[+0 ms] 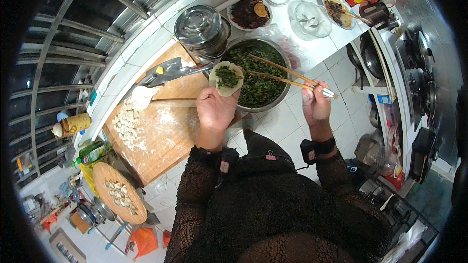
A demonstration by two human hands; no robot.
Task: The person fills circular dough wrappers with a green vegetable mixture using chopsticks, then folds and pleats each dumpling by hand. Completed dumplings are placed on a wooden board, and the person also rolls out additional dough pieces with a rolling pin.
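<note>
A round dough wrapper (236, 90) with chopped green filling (226, 76) on it lies on my left hand (218, 107), held at the fingers and palm. In my right hand (317, 100) is a pair of wooden chopsticks (289, 70), their tips over the large metal bowl (261, 110) of green filling. That bowl is just beyond and right of my left hand. To the left, small dough pieces (126, 124) lie on a floured wooden board (172, 135), near a larger lump of dough (142, 96). Filled dumplings (120, 194) sit in rows on a round wooden board (98, 179).
A cleaver (166, 71) lies on the wooden board beside a lidded steel pot (201, 29). Behind the bowl are a plate of dark food (241, 16), a clear plastic container (309, 22) and a plate with food and chopsticks (336, 9). Shelves with pans (373, 54) stand right.
</note>
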